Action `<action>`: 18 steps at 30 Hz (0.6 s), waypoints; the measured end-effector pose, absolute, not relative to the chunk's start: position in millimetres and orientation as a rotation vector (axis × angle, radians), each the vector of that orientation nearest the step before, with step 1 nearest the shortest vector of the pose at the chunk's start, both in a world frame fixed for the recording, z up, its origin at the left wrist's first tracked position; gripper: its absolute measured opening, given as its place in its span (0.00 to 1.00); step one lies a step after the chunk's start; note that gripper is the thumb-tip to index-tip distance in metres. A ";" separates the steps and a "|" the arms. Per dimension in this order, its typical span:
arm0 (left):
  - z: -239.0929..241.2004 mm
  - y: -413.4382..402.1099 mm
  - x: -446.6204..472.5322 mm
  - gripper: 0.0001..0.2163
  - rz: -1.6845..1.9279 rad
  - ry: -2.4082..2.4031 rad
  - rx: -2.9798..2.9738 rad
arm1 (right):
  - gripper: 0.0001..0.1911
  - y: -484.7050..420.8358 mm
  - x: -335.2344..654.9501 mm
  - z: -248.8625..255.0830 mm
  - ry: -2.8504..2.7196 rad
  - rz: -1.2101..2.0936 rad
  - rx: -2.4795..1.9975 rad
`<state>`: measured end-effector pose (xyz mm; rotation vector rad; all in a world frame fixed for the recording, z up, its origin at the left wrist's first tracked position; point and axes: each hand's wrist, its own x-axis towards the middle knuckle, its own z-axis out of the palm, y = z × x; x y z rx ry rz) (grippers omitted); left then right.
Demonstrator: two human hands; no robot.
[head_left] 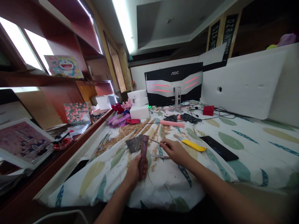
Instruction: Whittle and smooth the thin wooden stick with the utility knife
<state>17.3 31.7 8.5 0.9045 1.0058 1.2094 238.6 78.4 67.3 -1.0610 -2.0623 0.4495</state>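
My left hand (135, 170) is closed around the lower part of a reddish-brown wooden strip (144, 149), held upright and slightly tilted. My right hand (174, 150) pinches a thin, rod-like tool (154, 141), whose far end points at the strip's upper right edge. I cannot tell whether the tip touches the strip, nor the tool's exact kind. Behind the strip lies a dark grey, square sheet (134, 144). Under my right hand, a slim metal tool (161, 156) rests on the cloth. To its right is a yellow-handled tool (193, 145).
A leaf-patterned cloth (163, 193) covers the table, with wood shavings (130, 130) scattered on it. A black flat device (218, 147) lies at right. Farther back are a pink block (172, 123), black gloves (182, 118), a red box (208, 110), cables and a monitor (174, 84).
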 end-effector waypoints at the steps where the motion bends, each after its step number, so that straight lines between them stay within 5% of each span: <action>1: 9.1 31.9 17.3 0.20 1.209 1.005 0.898 | 0.17 77.9 237.2 66.4 -2.100 0.458 -1.052; 18: 10.3 31.4 15.7 0.22 1.264 1.050 0.870 | 0.11 49.7 221.5 63.3 -2.617 0.666 -0.887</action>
